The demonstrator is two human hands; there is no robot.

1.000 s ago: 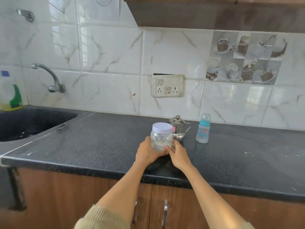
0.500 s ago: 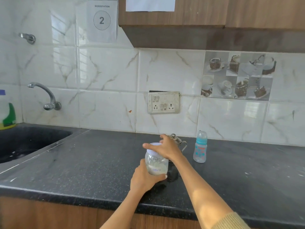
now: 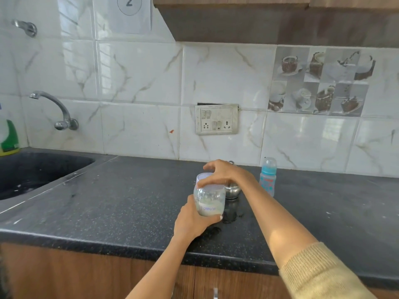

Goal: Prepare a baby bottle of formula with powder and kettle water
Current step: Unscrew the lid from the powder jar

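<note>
A clear formula jar [image 3: 209,200] is held just above the dark surface [image 3: 121,201], left hand [image 3: 192,221] gripping its base. Right hand [image 3: 224,172] fingers curl over the lid [image 3: 205,176]; twist steadily, jar upright. Baby bottle [image 3: 268,176] stands at two o'clock.

left hand [image 3: 190,223] gripping jar [image 3: 209,200], right hand [image 3: 224,172] on lid [image 3: 205,176]

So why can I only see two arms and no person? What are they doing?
The camera sits on the person's head and looks down, so you see only their arms. The left hand holds a clear jar of formula powder just above the black counter. The right hand grips the jar's white lid, tilted as if coming off. Behind stand a small steel kettle and a blue baby bottle. A sink is on the left.
</note>
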